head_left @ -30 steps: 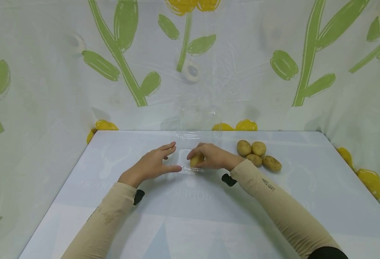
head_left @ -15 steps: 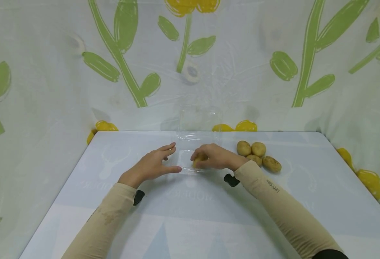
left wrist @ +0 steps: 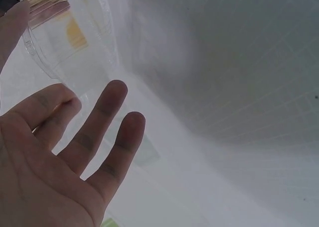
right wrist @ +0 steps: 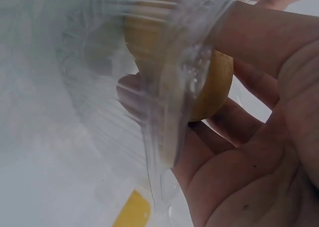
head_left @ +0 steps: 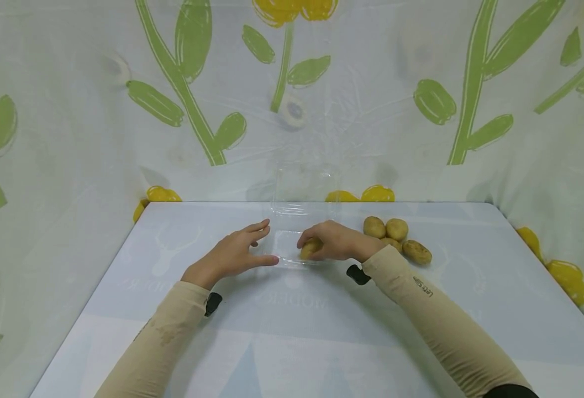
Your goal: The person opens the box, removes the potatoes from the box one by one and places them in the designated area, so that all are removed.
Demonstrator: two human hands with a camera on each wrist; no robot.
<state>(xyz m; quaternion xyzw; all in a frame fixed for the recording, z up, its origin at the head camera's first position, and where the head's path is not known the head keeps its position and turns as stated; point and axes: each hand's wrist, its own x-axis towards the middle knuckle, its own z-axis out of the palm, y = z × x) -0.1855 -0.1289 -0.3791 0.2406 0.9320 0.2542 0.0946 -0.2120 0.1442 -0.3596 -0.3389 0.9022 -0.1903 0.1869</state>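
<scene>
A clear plastic clamshell box (head_left: 285, 243) stands on the table with its lid raised at the back. Inside its right part, my right hand (head_left: 332, 241) holds a potato (head_left: 310, 248) between fingers and thumb. In the right wrist view the potato (right wrist: 217, 85) shows partly through the box wall, with fingers curled round it. My left hand (head_left: 234, 251) is at the box's left side, thumb near the front rim, fingers spread and holding nothing. In the left wrist view the left hand (left wrist: 65, 152) lies beside the box wall (left wrist: 75, 43); whether it touches cannot be told.
To the right of the box several loose potatoes (head_left: 397, 228) lie in a cluster, one partly hidden behind the right wrist. The white table (head_left: 292, 342) ends at a flower-patterned curtain (head_left: 361, 110) at the back.
The right hand has shifted slightly to the right inside the box with the potato. My left hand has stayed in place.
</scene>
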